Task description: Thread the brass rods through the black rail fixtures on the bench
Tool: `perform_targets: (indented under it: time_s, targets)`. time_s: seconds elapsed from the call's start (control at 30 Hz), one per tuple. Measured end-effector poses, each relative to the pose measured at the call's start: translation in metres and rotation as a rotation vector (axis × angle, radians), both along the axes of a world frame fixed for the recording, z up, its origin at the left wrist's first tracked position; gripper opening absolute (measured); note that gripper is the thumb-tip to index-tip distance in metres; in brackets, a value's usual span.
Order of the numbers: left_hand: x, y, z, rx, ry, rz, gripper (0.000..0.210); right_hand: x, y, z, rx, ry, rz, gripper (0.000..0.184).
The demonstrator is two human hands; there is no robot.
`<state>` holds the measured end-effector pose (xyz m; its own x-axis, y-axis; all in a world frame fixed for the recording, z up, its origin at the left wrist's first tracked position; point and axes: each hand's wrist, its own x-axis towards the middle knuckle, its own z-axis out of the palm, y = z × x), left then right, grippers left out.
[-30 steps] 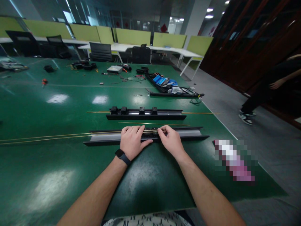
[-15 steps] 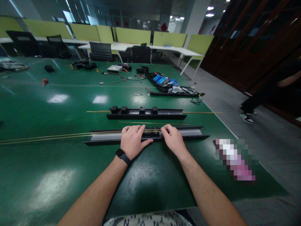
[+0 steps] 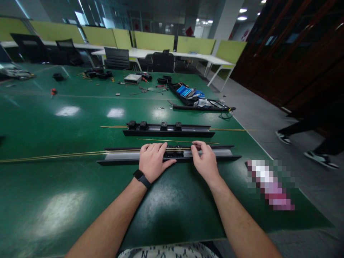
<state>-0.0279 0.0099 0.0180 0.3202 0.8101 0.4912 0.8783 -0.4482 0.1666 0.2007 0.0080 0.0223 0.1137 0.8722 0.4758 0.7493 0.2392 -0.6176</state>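
A long black channel (image 3: 114, 156) with a pale inner strip lies across the green table in front of me. My left hand (image 3: 152, 157) rests over it, fingers curled across the far side and thumb stretched along the near edge. Thin brass-coloured rods (image 3: 72, 154) run in from the left, under that hand, and along the channel. Small black blocks (image 3: 176, 151) sit in the channel between my hands. My right hand (image 3: 203, 157) pinches the rods just right of the blocks; its fingertips partly hide the grip.
Beyond lies a second black channel (image 3: 169, 133) with several blocks and rods; a loose thin rod (image 3: 158, 140) lies between the channels. Farther back are a pile of blue packets (image 3: 186, 91), a grey box (image 3: 133, 78) and an orange item (image 3: 53, 91). A person's legs (image 3: 314, 123) are at right.
My right hand has slid to the right along the rods, uncovering more of them beside the blocks. My left hand keeps its place on the channel. The person at right has walked on.
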Motion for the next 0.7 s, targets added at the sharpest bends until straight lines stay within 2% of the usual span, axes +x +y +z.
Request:
perform_targets:
  time_s: [0.1,0.23,0.53,0.7]
  targets:
    - [0.0,0.0,-0.001,-0.004,0.003,0.0,0.067,-0.002,0.0,-0.001,0.047,-0.058,0.089,0.026]
    - [0.0,0.0,-0.001,-0.006,0.001,-0.001,0.068,-0.002,0.003,-0.004,0.021,-0.11,0.157,0.024]
    - [-0.001,-0.001,0.0,-0.009,-0.013,-0.001,0.066,0.008,0.001,-0.004,-0.007,-0.156,0.019,0.021]
    - [0.0,-0.001,0.0,-0.018,-0.012,0.001,0.065,0.002,-0.006,0.0,0.207,-0.21,-0.023,0.02]
